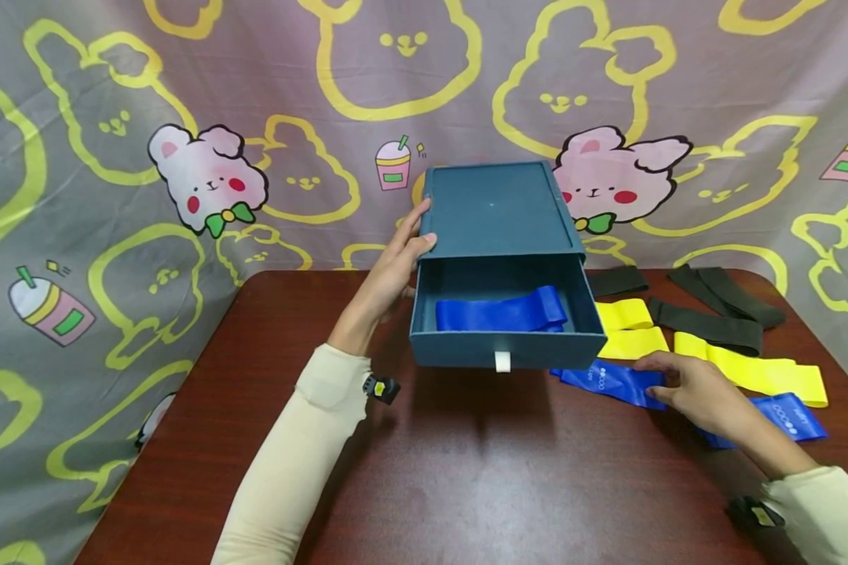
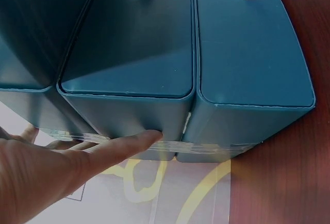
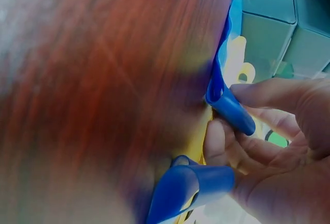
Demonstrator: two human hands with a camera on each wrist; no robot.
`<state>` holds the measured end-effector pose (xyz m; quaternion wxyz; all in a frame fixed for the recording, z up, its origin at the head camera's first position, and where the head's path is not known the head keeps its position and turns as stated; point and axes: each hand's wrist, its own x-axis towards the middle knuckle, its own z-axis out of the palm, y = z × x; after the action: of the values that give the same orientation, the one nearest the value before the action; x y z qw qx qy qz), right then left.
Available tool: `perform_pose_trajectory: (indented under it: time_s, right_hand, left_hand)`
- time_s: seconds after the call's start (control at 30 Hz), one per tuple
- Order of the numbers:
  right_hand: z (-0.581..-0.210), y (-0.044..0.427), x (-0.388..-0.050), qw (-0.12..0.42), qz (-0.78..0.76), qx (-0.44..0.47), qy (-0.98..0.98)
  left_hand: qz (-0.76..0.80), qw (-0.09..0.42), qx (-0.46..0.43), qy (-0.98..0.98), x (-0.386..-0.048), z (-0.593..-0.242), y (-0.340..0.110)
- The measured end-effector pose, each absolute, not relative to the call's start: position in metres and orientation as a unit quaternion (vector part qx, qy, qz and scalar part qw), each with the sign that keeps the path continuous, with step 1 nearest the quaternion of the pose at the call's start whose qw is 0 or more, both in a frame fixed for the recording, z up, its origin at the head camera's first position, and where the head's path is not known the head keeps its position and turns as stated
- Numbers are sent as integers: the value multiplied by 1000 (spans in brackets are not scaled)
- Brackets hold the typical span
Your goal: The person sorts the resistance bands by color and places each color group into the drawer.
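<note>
A blue-grey drawer unit (image 1: 498, 210) stands at the back of the table with its top drawer (image 1: 466, 350) pulled out. Inside that drawer lies a blue resistance band (image 1: 491, 312). My left hand (image 1: 393, 263) rests against the unit's left side, fingers extended and thumb near the top edge; the left wrist view shows the fingers on its wall (image 2: 129, 113). Right of the unit, my right hand (image 1: 703, 392) pinches the end of another blue resistance band (image 1: 611, 382) on the table. In the right wrist view that band (image 3: 232, 111) sits between thumb and fingers.
A further blue band (image 1: 791, 416) lies beneath the right forearm. Yellow bands (image 1: 756, 373) and black bands (image 1: 710, 326) spread over the table's right side. Behind the table hangs a patterned cloth (image 1: 290, 71). A white pull tab (image 1: 503, 361) is on the drawer front.
</note>
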<state>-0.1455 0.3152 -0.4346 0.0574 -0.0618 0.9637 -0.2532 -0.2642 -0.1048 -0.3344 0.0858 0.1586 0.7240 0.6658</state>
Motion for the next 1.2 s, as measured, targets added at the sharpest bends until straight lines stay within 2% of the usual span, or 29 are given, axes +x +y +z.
perform_pose_trajectory:
  time_s: [0.43,0.63,0.9,1.2]
  right_hand:
    - [-430,310,-139,34,-274,-86,957]
    - [-423,305,-135,38,-323,-75,943]
    - [-414,301,-135,19,-311,-72,947]
    - [-399,297,-134,-42,-312,-107,943]
  left_hand:
    - [672,86,157,718,-263,-334,-104]
    - [669,85,158,721,-263,-335,-104]
    - [666,80,162,724,-264,-334,-103]
    - [665,78,163,725,-263,-335,-103]
